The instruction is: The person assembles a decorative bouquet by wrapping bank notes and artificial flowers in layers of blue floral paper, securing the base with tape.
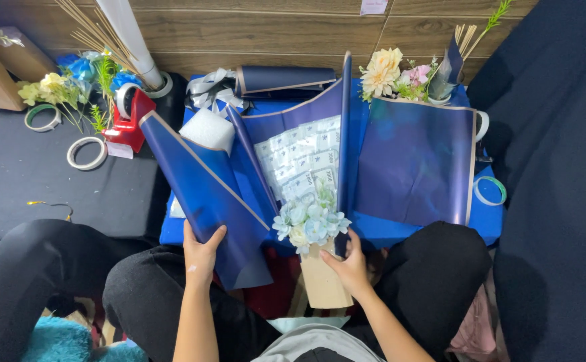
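My left hand [201, 253] grips the lower edge of a dark blue wrapping sheet [199, 188] with a pale border, folded and slanting up to the left. My right hand [352, 263] holds the tan paper stem [321, 281] of a bouquet, fingers also touching a narrow upright fold of blue wrap [344, 147]. The bouquet has pale blue and cream flowers [308, 223] at its neck and a fan of folded white paper notes [301, 159] above. Another blue sheet [417, 161] lies flat to the right.
A red tape dispenser [130, 121], tape rolls [86, 153] and artificial flowers [78, 80] sit on the black surface at left. Cream and pink flowers [393, 75] and a rolled blue sheet [286, 78] lie at the back. A green tape ring [490, 191] lies right. My knees frame the bouquet.
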